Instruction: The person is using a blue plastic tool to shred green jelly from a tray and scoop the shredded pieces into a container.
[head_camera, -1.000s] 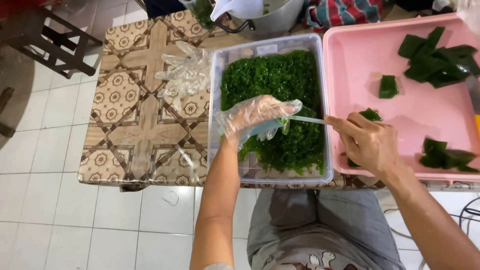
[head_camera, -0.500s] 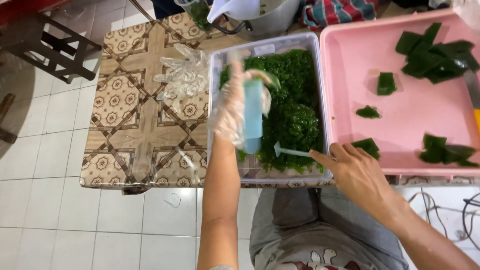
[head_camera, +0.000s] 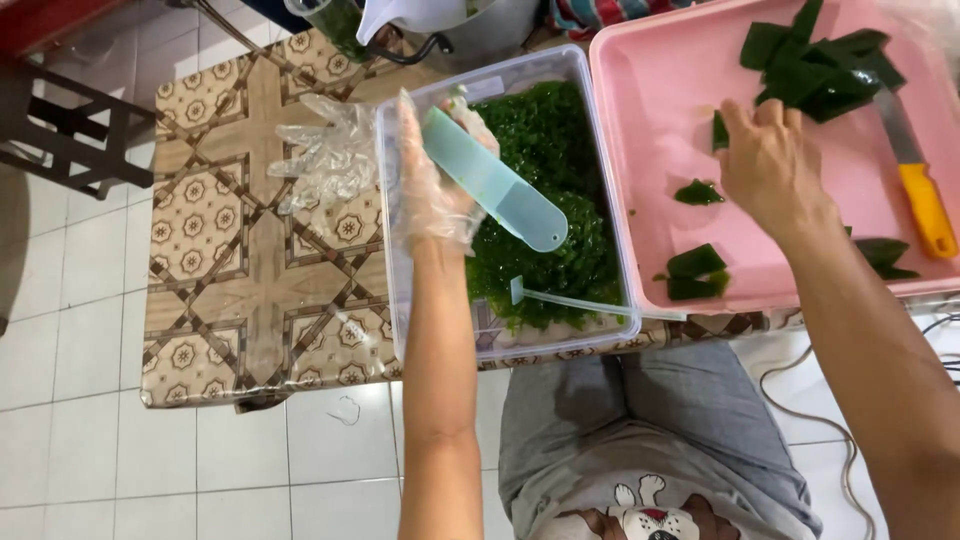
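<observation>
Fingers (head_camera: 440, 150) of gloved left hand (head_camera: 435, 190) closed round a pale teal tube (head_camera: 495, 185), held slanted above the clear tub (head_camera: 400, 300) at centre frame, likely so anything dropping lands on the greens (head_camera: 560, 180). Bare right hand (head_camera: 770, 165) palm down in the pink tray (head_camera: 650, 130), upper right, fingers curled on a leaf piece (head_camera: 720, 130); grip not clear. Knife (head_camera: 915, 180) parked near right edge. Spare glove (head_camera: 325, 155) left of tub on counter (head_camera: 230, 280), with open room there.

You see a low table (head_camera: 250, 260) with a brown star-pattern cover standing on a white tiled floor (head_camera: 90, 440), with a dark wooden stool (head_camera: 60, 130) just to the left of the table.
</observation>
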